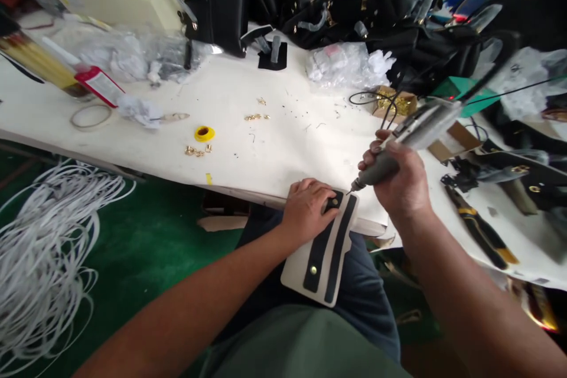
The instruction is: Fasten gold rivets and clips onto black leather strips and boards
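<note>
1. Surface: white table (287, 153), with a yellow ring (205, 139) and gold bits (197, 152) left of centre; pliers (481, 233) at right.
2. Room: green floor (168, 254); heap of white cord (48, 248) on the left. Cream machine (104, 0), its panel buttons green-backed, at far left; black bags (217, 3) and clear plastic (336, 65) along the back.
3. Board (293, 269): pale, two black strips on it, far end at the table's near edge, rest over the lap. Long axis runs away from the body, leaning right.
4. Tool (381, 168): slants down and left, thin tip at the board's far end; contact unclear.
5. Left hand (308, 212): lies over the board's upper left, palm down; can't tell whether it pinches anything.
6. Right hand (407, 180): fingers wrapped round the tool's dark grip.
</note>
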`<state>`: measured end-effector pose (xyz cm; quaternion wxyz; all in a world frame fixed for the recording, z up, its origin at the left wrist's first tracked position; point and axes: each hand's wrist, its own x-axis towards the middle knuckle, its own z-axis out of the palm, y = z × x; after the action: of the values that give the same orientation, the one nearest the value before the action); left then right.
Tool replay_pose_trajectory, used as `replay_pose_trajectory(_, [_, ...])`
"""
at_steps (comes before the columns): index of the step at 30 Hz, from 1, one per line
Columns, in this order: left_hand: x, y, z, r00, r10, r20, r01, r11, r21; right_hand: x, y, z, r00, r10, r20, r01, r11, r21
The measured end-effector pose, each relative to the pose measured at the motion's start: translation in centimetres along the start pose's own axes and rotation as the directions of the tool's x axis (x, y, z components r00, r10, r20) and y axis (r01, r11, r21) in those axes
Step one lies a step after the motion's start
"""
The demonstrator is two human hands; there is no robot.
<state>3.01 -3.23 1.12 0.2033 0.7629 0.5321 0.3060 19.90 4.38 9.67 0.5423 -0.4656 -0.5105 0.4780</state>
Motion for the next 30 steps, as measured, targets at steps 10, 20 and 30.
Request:
replay_pose_trajectory(10, [0.0, 0.2, 0.2, 1.0, -0.021, 0.002, 0.021, 1.0, 0.008, -4.1, 1.7, 2.4, 0.973, -0.218, -0.072, 0.208, 0.969, -0.133])
replay_pose_trajectory(20, [0.0, 0.3, 0.1, 1.0, -0.01, 0.006, 0.01, 1.0, 0.003, -4.4, 2.6, 2.3, 0.976, -0.215, -0.044, 0.205, 0.963, -0.177])
replay_pose_trajectory(30, [0.1, 0.3, 0.1, 0.999, -0.023, 0.026, 0.022, 1.0, 0.015, -4.6, 1.9, 2.1, 0.979, -0.197, 0.043, 0.201, 0.949, -0.244])
